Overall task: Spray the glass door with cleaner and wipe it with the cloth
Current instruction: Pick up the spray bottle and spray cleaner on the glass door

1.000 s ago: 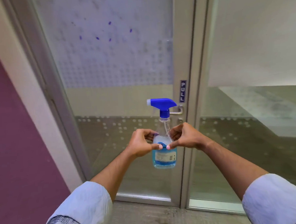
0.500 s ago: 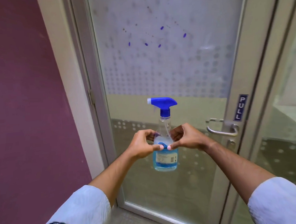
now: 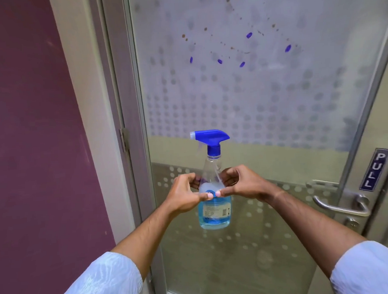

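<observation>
Both of my hands hold one spray bottle (image 3: 212,191) upright in front of the glass door (image 3: 265,97). My left hand (image 3: 184,195) and right hand (image 3: 240,185) curl their fingers round its clear middle from either side, thumbs nearly meeting on the front. Pale blue cleaner fills roughly the lower part of the bottle, below the label; the blue trigger head (image 3: 208,138) points its nozzle left. On the frosted, dotted pane above I see several blue smears (image 3: 248,35) and small brown specks. A metal handle (image 3: 342,206) and a PULL plate (image 3: 375,170) sit at the right edge; a maroon wall (image 3: 28,134) stands left of the frame.
</observation>
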Motion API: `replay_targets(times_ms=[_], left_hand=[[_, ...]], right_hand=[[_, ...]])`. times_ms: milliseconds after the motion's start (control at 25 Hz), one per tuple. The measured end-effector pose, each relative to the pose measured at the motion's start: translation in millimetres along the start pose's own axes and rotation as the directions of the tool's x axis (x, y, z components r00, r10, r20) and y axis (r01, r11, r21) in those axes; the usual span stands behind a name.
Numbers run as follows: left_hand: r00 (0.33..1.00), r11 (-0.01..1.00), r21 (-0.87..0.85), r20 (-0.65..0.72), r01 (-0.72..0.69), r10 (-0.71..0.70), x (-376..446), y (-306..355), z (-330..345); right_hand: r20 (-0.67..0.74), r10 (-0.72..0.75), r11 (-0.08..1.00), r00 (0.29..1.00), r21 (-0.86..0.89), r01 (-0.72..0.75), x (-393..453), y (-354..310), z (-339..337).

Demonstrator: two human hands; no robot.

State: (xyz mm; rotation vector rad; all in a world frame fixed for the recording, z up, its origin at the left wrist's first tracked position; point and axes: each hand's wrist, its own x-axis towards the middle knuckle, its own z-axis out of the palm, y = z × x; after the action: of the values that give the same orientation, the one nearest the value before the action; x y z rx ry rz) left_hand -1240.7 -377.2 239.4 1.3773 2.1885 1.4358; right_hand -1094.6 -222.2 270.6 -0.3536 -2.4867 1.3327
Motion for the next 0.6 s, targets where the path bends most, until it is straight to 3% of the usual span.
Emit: replay_targets(times_ms=[200, 360, 600], left_hand=[[0.995, 0.997, -0.012, 0.059, -0.076, 0.076, 37.1, -29.2, -41.1], [0.982, 0.992, -0.059, 0.142, -0.113, 0.120, 64.2, -46.2, -72.9], [0.950, 0.975, -0.158, 0.247, -0.158, 0.193, 87.9, -50.9, -98.3]], right_hand=[[-0.148, -0.003, 0.995, 0.989, 0.102, 0.019, 51.8, -41.2, 30.5], [-0.343, -0.040, 0.968, 0.939, 0.220, 0.122, 92.5, -84.9, 46.6], [-0.363, 0.020, 0.885, 0.931, 0.440, 0.152, 127.3, -122.0, 56.0]])
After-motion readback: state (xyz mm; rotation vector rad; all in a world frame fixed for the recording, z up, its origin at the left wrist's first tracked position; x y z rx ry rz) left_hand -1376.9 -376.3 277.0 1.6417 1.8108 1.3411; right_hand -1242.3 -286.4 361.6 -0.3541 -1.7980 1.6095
